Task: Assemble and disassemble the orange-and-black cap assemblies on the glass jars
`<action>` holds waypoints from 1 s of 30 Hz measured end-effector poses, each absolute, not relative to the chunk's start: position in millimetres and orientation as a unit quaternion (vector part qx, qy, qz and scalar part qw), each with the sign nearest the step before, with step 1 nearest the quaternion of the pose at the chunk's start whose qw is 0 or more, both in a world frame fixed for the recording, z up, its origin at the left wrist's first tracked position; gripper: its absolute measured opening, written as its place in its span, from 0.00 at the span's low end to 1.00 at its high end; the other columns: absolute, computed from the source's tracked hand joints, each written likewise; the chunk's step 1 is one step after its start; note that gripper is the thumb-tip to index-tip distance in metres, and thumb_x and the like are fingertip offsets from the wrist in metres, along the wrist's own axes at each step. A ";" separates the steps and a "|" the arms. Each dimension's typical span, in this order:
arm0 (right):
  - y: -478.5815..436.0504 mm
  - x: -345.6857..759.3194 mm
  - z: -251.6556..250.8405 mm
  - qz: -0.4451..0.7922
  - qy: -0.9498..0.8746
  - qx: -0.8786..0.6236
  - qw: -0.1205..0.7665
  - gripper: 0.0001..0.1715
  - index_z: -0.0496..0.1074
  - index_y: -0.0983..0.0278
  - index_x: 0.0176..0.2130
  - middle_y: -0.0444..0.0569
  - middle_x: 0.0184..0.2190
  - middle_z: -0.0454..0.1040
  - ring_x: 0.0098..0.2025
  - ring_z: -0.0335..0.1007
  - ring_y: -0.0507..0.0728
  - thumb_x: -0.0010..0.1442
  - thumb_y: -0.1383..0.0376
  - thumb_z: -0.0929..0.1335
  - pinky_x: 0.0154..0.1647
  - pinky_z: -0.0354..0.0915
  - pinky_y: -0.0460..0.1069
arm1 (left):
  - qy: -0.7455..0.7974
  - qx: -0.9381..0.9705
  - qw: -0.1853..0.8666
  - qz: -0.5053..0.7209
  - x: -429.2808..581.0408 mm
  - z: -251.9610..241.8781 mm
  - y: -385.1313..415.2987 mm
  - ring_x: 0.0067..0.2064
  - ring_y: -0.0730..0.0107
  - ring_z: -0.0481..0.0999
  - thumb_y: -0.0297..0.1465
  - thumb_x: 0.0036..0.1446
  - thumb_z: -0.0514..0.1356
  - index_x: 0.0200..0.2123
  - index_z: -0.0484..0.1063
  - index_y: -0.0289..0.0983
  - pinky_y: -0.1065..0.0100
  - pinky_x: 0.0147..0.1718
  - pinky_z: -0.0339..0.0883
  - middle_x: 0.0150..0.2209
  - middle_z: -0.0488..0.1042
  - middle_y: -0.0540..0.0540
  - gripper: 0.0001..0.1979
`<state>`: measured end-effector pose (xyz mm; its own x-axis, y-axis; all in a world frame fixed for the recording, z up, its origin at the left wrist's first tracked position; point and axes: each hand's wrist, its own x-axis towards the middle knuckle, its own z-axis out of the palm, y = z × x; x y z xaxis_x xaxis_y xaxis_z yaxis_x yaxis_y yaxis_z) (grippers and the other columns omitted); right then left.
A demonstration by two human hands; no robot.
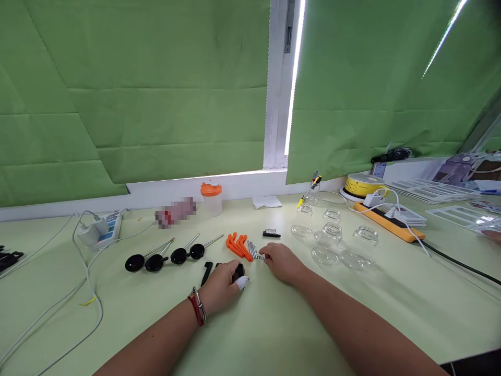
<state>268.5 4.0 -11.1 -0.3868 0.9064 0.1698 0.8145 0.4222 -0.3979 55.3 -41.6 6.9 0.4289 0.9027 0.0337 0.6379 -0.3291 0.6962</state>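
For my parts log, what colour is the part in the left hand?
The part is black where it shows, best in the head view.

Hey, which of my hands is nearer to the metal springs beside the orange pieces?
Right. Your right hand is at the right edge of the springs. Your left hand, around a black part, sits apart from them, closer to you and left.

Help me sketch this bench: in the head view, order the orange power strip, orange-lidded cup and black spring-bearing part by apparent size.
Largest first:
1. Orange power strip
2. Orange-lidded cup
3. Black spring-bearing part
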 end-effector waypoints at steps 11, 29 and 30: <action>-15.3 254.0 -0.8 0.167 -0.866 -0.442 0.165 0.20 0.74 0.60 0.41 0.49 0.35 0.70 0.37 0.66 0.55 0.54 0.75 0.61 0.35 0.56 0.46 | 0.515 0.773 0.317 0.194 48.0 15.5 -38.0 0.24 0.74 0.57 0.35 0.50 0.53 0.24 0.57 0.38 0.72 0.23 0.50 0.22 0.60 0.54 0.09; -13.0 244.2 -8.8 0.155 -0.911 -0.339 0.179 0.18 0.72 0.61 0.40 0.48 0.33 0.68 0.37 0.63 0.55 0.55 0.76 0.60 0.38 0.58 0.47 | 0.454 0.795 0.332 0.226 55.8 10.4 -44.4 0.29 0.71 0.58 0.33 0.53 0.52 0.32 0.57 0.39 0.70 0.28 0.54 0.28 0.61 0.52 0.05; -12.7 243.9 -9.2 0.157 -0.910 -0.339 0.182 0.17 0.71 0.62 0.39 0.48 0.33 0.68 0.37 0.63 0.54 0.55 0.76 0.60 0.39 0.57 0.47 | 0.454 0.795 0.333 0.226 55.8 10.4 -44.4 0.28 0.71 0.58 0.33 0.53 0.52 0.32 0.57 0.39 0.70 0.28 0.54 0.28 0.61 0.52 0.05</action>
